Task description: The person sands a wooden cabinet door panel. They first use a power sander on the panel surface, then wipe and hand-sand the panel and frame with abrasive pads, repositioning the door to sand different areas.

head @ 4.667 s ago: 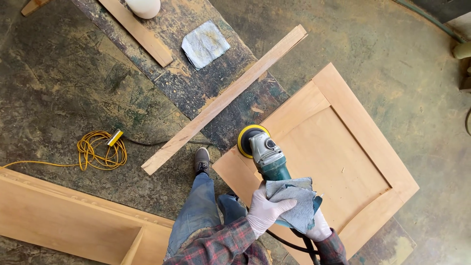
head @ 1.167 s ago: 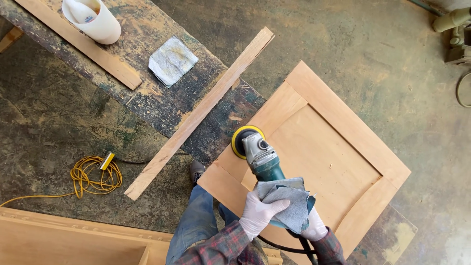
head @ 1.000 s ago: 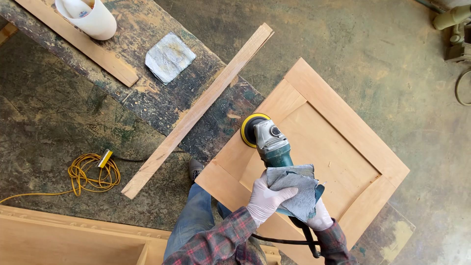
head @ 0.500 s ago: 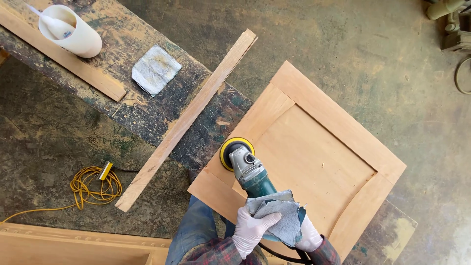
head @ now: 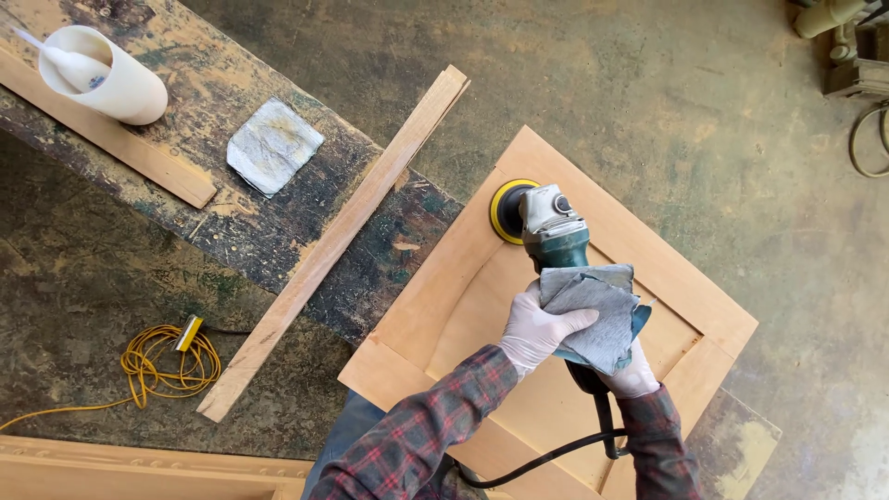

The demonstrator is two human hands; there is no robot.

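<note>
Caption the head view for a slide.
Gloved hands press a teal sander against a wooden door panel.

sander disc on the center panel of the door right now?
No. The yellow disc of the sander sits on the cabinet door at its upper-left frame rail, not the recessed center panel.

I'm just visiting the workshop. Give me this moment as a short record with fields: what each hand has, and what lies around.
Left hand: gloved left hand on the grey cloth draped over the sander
Right hand: gloved right hand at the rear handle, mostly hidden under the cloth
Tool: teal corded sander, its yellow-edged disc on the panel's frame
Workpiece: wooden door panel, lying flat
Bench: worn workbench with a white cup, a sheet of sandpaper and a long wood strip
Floor: coiled yellow cable
</note>
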